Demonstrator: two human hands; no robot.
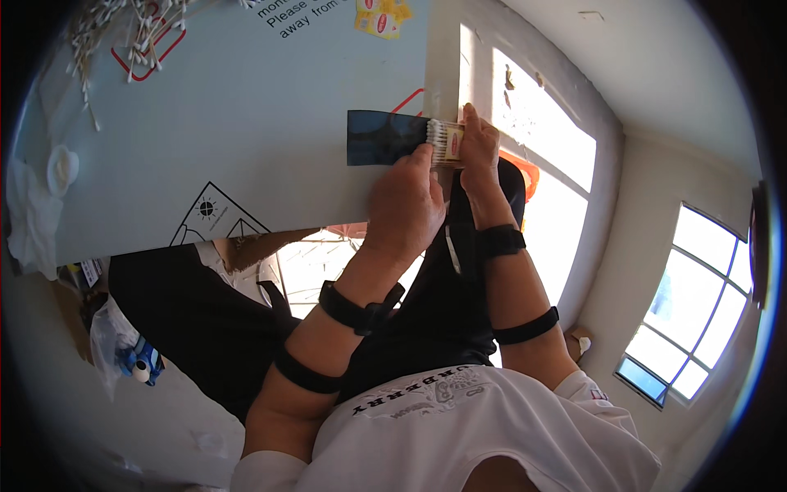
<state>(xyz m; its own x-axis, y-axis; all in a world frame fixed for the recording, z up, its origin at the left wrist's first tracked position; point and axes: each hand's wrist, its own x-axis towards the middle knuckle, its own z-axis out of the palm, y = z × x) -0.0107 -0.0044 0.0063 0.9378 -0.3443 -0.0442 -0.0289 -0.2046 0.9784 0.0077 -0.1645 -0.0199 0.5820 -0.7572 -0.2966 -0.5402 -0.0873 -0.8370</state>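
Observation:
A flat row of cotton swabs [438,143] with a yellow and red label lies at the right edge of the grey board [270,115]. My right hand [482,148] grips its right end, thumb stretched upward. The white swab tips point left and meet the right end of a dark, glossy rectangular film or pouch [381,138]; whether they are inside it I cannot make out. My left hand [408,197] is closed, its fingertips pinching at the lower corner where film and swabs meet. Part of its fingers is hidden behind the hand.
Loose cotton swabs [139,41] pile up at the far left of the board. Small yellow labels [382,16] lie at its far edge. Crumpled white plastic [37,205] hangs at the left edge. A blue item in clear plastic [141,361] sits on the floor at left.

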